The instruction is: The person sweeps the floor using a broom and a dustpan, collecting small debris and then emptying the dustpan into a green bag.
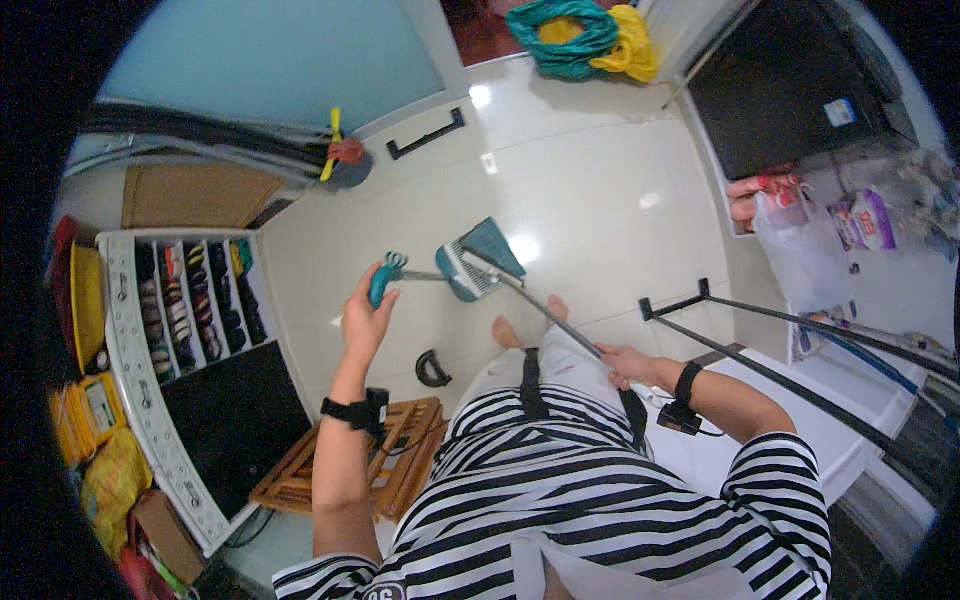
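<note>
Pale tiled floor (600, 165): teal dustpan (456, 280) ahead of bare feet (506, 333), broom head (499, 247) overlapping it in view, contact unclear. Left hand (366, 316) closed around dustpan handle (379, 287), right hand (630, 366) gripping broom shaft (550, 312). Slatted wooden piece (287, 482) beside white cabinet (143, 400), left.

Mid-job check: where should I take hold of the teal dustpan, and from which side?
Probably by the teal grip at the free end of its pole, coming from the person's near left, as the left hand does. The grip is slim and sits well clear of the dustpan's pan; the broom reaches in from the right, so that side looks crowded.
</note>
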The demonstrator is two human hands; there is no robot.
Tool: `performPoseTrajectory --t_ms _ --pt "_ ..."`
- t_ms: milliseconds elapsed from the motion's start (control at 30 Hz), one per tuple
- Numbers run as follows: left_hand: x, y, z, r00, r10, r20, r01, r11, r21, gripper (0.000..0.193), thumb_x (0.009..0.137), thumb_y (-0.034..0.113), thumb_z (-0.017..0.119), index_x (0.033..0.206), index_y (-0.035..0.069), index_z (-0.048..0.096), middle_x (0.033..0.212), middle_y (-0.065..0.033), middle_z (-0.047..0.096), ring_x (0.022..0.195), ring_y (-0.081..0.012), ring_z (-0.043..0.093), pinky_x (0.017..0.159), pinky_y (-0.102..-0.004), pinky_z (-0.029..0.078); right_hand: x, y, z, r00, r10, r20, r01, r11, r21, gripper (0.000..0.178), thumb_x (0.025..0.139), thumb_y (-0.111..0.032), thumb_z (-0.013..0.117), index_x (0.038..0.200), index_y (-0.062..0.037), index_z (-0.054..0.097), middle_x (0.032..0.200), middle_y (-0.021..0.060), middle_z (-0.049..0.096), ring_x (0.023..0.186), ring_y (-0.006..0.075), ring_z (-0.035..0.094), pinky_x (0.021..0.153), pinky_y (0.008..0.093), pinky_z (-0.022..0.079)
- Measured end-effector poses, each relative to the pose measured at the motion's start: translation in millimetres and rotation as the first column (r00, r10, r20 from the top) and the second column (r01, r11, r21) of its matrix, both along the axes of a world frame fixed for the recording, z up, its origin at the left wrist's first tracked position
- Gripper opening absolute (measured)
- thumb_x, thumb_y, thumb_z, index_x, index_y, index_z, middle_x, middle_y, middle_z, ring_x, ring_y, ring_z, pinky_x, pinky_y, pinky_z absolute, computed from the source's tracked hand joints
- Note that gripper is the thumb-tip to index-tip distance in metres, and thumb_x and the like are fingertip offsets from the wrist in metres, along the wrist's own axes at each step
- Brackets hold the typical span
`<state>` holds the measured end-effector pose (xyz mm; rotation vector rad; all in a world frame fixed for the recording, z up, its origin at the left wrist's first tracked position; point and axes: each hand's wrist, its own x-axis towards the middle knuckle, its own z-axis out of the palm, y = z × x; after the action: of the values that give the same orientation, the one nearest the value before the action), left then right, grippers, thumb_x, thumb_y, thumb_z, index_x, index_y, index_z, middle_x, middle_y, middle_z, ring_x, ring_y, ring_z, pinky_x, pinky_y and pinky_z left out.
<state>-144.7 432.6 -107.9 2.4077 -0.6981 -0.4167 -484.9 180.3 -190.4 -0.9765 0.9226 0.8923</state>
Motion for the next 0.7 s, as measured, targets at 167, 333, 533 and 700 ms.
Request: performPoseTrajectory --t_ms 167,333,533,700 --pt "0.5 11.0 -5.1 0.999 0.026 -0.030 -0.027 0.999 -0.038 0.044 0.072 0.012 0.063 0.113 0.005 0.049 0.097 -0.0178 0.058 0.087 -0.0267 0.058 0.075 -0.0315 0.044 -31.3 -19.1 8.9 0.999 0.040 0.009 -0.038 0.991 -0.132 0.048 0.087 -0.019 0.033 0.133 -0.0233 0.021 0.057 0.0037 0.039 0.042 0.0101 0.035 0.038 0.0235 0.037" --pt "1.4 21.3 -8.2 0.983 0.147 -0.105 -0.154 0.986 -0.058 0.043 0.073 0.009 0.061 0.114 0.002 0.048 0.086 -0.0116 0.058 0.072 -0.0162 0.053 0.067 -0.0273 0.043 -57.1 -47.5 4.8 0.999 0.020 0.028 -0.011 0.958 -0.286 0.046 0.088 -0.022 0.033 0.133 -0.0225 0.022 0.057 0.0044 0.042 0.041 0.0114 0.040 0.037 0.0240 0.038" --pt "-15.5 0.7 22.9 0.967 0.210 -0.146 -0.217 0.976 -0.032 0.041 0.078 0.012 0.059 0.117 0.007 0.047 0.055 0.0026 0.041 0.043 -0.0049 0.036 0.038 -0.0204 0.030 -68.8 -118.7 -45.5 0.964 -0.234 0.123 0.264 0.877 -0.401 0.044 0.088 -0.023 0.033 0.132 -0.0212 0.024 0.057 0.0039 0.042 0.039 0.0113 0.039 0.035 0.0245 0.037" --pt "-26.6 -6.6 38.6 0.952 0.275 -0.132 -0.271 0.961 0.052 0.042 0.078 0.012 0.058 0.118 0.007 0.046 0.055 0.0024 0.042 0.043 -0.0052 0.037 0.039 -0.0208 0.031 -58.7 -204.9 -104.9 0.861 -0.498 0.108 0.488 0.746 -0.454 0.048 0.086 -0.021 0.030 0.132 -0.0236 0.017 0.050 0.0045 0.037 0.037 0.0117 0.035 0.034 0.0241 0.035"
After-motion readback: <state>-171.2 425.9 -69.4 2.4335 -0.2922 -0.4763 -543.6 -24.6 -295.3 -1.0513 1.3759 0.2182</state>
